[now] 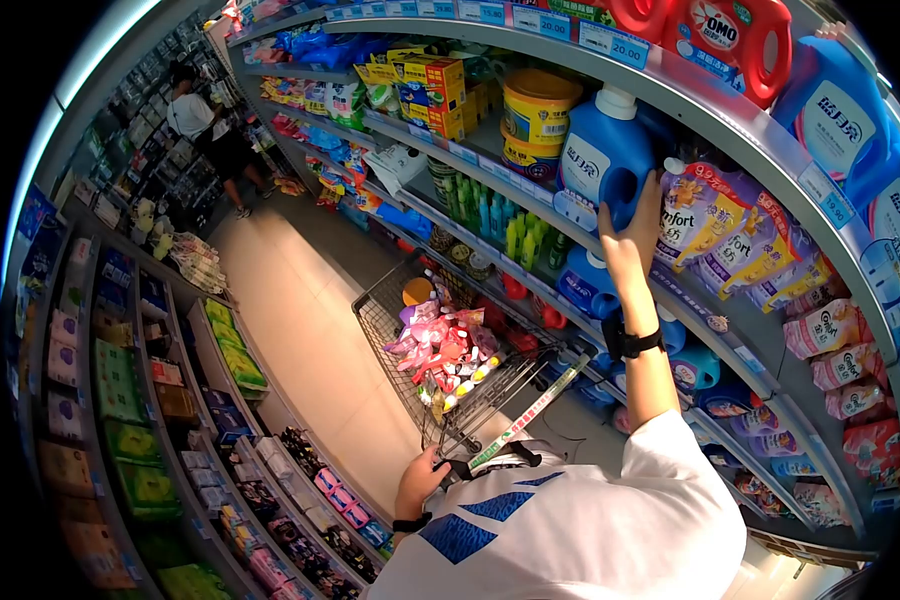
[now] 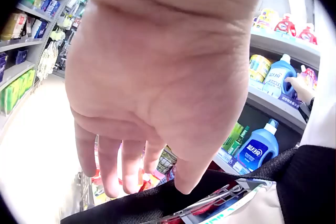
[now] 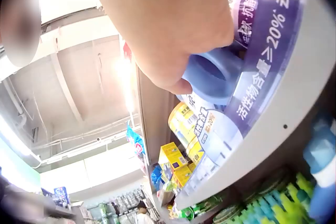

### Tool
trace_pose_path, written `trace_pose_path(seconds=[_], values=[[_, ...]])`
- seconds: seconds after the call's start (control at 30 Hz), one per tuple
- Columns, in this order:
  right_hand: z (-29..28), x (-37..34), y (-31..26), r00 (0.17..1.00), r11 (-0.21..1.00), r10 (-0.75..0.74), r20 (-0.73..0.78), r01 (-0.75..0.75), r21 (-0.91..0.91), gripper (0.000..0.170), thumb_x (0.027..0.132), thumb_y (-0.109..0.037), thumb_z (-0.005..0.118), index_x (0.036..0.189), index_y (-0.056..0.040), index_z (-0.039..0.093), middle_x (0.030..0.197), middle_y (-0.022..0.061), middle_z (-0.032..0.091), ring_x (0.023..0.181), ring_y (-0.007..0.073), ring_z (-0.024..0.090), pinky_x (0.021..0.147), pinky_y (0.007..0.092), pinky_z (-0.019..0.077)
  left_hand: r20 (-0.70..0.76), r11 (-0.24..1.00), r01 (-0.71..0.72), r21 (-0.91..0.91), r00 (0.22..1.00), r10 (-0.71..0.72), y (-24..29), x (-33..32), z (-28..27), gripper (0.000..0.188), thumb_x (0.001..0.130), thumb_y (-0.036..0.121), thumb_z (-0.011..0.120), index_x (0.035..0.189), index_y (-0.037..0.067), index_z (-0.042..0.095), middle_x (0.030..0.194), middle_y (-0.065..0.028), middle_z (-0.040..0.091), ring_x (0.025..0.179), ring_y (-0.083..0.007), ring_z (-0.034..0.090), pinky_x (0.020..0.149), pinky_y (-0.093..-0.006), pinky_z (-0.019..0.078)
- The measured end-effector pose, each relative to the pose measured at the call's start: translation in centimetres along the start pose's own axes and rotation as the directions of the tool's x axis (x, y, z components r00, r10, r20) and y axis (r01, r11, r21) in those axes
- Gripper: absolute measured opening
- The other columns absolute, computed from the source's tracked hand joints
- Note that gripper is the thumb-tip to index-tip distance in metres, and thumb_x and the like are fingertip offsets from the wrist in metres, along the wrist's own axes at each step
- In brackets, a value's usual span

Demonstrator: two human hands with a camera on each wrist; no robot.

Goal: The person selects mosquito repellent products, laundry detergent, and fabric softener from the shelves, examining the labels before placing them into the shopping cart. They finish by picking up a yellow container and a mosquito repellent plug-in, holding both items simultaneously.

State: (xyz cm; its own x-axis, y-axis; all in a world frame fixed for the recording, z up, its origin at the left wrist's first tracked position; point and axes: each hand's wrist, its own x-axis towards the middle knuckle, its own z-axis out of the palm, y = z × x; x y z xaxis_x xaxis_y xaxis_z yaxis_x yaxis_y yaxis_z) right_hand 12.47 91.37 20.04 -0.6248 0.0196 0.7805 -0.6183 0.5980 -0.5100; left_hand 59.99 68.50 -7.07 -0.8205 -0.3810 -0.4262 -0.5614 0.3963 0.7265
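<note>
In the head view my right hand (image 1: pixel 632 245) is at the handle of a blue laundry detergent bottle (image 1: pixel 595 165) with a white cap, which stands upright on a shelf. The right wrist view shows the thumb against the blue handle (image 3: pixel 218 79), with the fingers hidden behind the hand. My left hand (image 2: pixel 157 82) hangs palm toward its camera, fingers loosely extended, beside a black strap (image 2: pixel 131 205). From the head, that hand (image 1: pixel 420 485) is near the end of the shopping cart handle (image 1: pixel 515 430). Several colourful packages (image 1: pixel 445 345) lie in the wire cart (image 1: pixel 380 335).
Purple softener pouches (image 1: pixel 715 225) stand right of the bottle, yellow tubs (image 1: pixel 535 115) left of it. A price-tag rail (image 1: pixel 530 195) edges the shelf. Red detergent bottles (image 1: pixel 715 40) are above. Opposite, shelves hold green packs (image 1: pixel 120 380). A person (image 1: pixel 205 125) stands down the aisle.
</note>
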Motion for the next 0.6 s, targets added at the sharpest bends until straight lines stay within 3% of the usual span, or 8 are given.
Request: trace_pose_path(seconds=[0.2, 0.27, 0.3, 0.4, 0.6], values=[[-0.3, -4.0, 0.1, 0.995, 0.99, -0.094, 0.04, 0.098, -0.104, 0.069, 0.087, -0.016, 0.071, 0.147, 0.0033, 0.044, 0.159, 0.0282, 0.032, 0.147, 0.0451, 0.031, 0.12, 0.0487, 0.0286, 0.034, 0.999, -0.039, 0.029, 0.999, 0.038, -0.9, 0.4, 0.2, 0.06, 0.087, 0.031, 0.073, 0.137, 0.004, 0.056, 0.109, -0.0226, 0.07, 0.092, -0.0351, 0.069, 0.081, -0.0416, 0.0543], [-0.2, -4.7, 0.4, 0.985, 0.965, -0.125, 0.117, 0.149, -0.218, 0.067, 0.088, -0.021, 0.07, 0.145, 0.0043, 0.047, 0.161, 0.0264, 0.03, 0.149, 0.0422, 0.03, 0.119, 0.0502, 0.0295, 0.025, 0.998, -0.06, 0.01, 0.998, 0.06, -1.4, 0.2, 0.2, 0.057, 0.088, 0.025, 0.075, 0.137, 0.003, 0.055, 0.1, -0.0152, 0.068, 0.086, -0.0225, 0.066, 0.078, -0.0355, 0.0547], [-0.2, -4.9, 0.6, 0.985, 0.965, -0.122, 0.118, 0.146, -0.218, 0.067, 0.088, -0.021, 0.07, 0.145, 0.0043, 0.047, 0.161, 0.0264, 0.03, 0.149, 0.0422, 0.03, 0.119, 0.0502, 0.0295, 0.027, 0.998, -0.058, 0.012, 0.998, 0.057, -1.7, 0.0, 0.1, 0.057, 0.088, 0.025, 0.075, 0.137, 0.003, 0.055, 0.1, -0.0152, 0.068, 0.086, -0.0225, 0.066, 0.078, -0.0355, 0.0547], [0.0, -5.2, 1.0, 0.974, 0.851, -0.13, 0.184, 0.205, -0.483, 0.071, 0.092, -0.035, 0.066, 0.144, 0.0086, 0.046, 0.161, 0.0251, 0.03, 0.148, 0.039, 0.032, 0.119, 0.0485, 0.0307, 0.06, 0.999, -0.016, 0.051, 0.998, 0.013, -0.5, -0.6, -1.1, 0.059, 0.088, 0.026, 0.075, 0.138, 0.002, 0.054, 0.103, -0.0166, 0.069, 0.087, -0.024, 0.067, 0.08, -0.0362, 0.0552], [0.6, -4.8, 0.7, 0.98, 0.84, -0.034, 0.196, 0.134, -0.526, 0.076, 0.09, -0.041, 0.065, 0.143, 0.0101, 0.046, 0.16, 0.027, 0.031, 0.148, 0.0385, 0.033, 0.12, 0.0479, 0.0285, 0.029, 0.996, -0.038, 0.085, 0.999, 0.035, -0.5, -1.3, -1.8, 0.061, 0.088, 0.028, 0.073, 0.139, 0.002, 0.052, 0.108, -0.0193, 0.07, 0.089, -0.0285, 0.07, 0.082, -0.0386, 0.0559]])
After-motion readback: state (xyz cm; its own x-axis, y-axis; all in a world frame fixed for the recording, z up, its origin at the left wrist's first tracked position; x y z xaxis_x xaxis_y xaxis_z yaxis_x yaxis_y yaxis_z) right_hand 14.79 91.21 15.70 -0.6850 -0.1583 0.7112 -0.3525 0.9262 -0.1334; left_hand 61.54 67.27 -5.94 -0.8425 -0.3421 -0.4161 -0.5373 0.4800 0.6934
